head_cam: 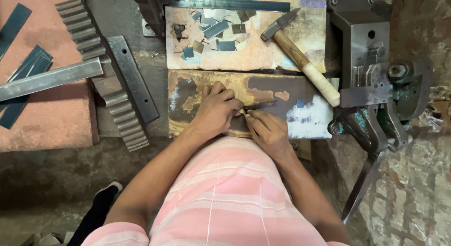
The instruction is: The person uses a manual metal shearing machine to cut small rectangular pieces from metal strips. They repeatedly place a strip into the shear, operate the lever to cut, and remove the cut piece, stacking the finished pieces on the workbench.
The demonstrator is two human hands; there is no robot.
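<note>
My left hand (216,109) rests on a worn brown work board (263,88), its fingers curled and pinching the end of a thin dark metal strip (260,105) that lies along the board. My right hand (265,128) sits just beside it, fingertips closed on the same strip end where the two hands meet. The part of the strip under the fingers is hidden. A small blue-grey metal piece (300,103) lies on the board to the right of the strip.
A wooden-handled hammer (300,58) lies across the boards. Several cut metal pieces (218,30) are scattered on the far board. A metal press with a lever (376,86) stands at right. Toothed racks (101,72), flat bars (49,79) and blue strips (26,67) lie at left.
</note>
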